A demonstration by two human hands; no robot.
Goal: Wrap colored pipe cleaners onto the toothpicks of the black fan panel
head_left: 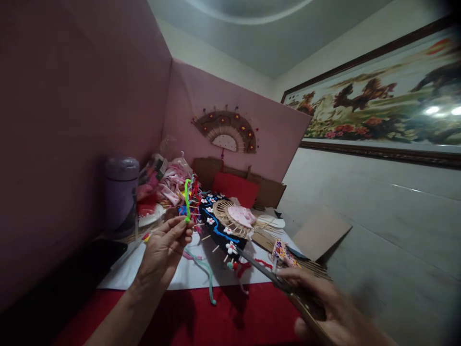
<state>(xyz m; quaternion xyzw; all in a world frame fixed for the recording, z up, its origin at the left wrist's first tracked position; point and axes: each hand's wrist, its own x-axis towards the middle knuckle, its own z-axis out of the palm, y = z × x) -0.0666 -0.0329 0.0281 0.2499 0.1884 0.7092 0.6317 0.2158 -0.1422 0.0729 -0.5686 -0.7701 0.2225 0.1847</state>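
Note:
A bright green pipe cleaner (187, 194), coiled at its lower end, stands up from the pinched thumb and fingertips of my left hand (163, 250). My right hand (326, 300) grips a pair of scissors (264, 270) by the handles, their blades aimed up and left. Behind both hands lies a black fan-shaped craft (219, 222) with white flowers, a wavy blue strip, thin sticks and a pink fabric piece (242, 216). The scissor tips overlap its lower edge in view; whether they touch it I cannot tell. Loose pipe cleaners (211, 278) hang over the paper's front edge.
White paper (144, 274) lies on a red cloth (201, 317). At left are a purple flask (121, 197) and a pile of pink fabric (175, 178). Patterned fabric (284, 252) lies at right. A brown fan (230, 122) hangs on the pink board (273, 129) behind.

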